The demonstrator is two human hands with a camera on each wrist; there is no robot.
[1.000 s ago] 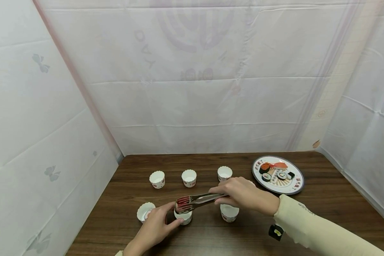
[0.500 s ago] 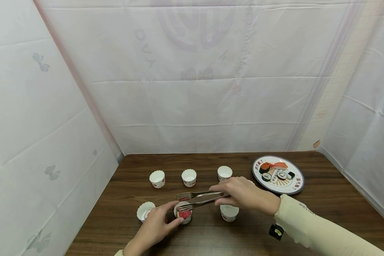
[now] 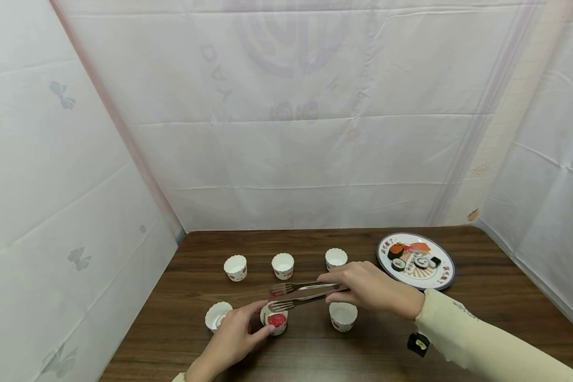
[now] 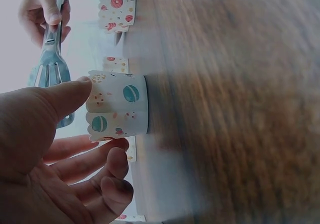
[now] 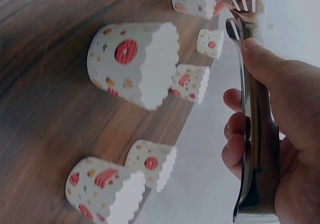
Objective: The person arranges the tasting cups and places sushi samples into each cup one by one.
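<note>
My left hand [image 3: 231, 334] pinches a white paper baking cup [image 4: 117, 107] at its rim, thumb on one side and fingers on the other. The cup stands on the table, and a piece with a red, bumpy top [image 3: 277, 320] lies in it. In my right hand [image 3: 367, 286] is a pair of metal tongs [image 5: 257, 119], gripped round the arms. Their slotted tips are spread apart over the cup, with nothing between them. Left of the pinched cup, another cup [image 3: 212, 317] contains a pale piece, partly hidden by my fingers.
Several more cups stand about: one front right [image 3: 343, 317] and three behind, at left [image 3: 235, 268], middle [image 3: 283, 266] and right [image 3: 336, 258]. A white rim beside my right hand is mostly covered. The sushi plate [image 3: 444, 260] occupies the far right of the wooden table [image 3: 181, 297].
The tongs have spread and released the red-topped piece into the cup. My right hand has then moved up and slightly right with them. My left hand stays at the cup.
</note>
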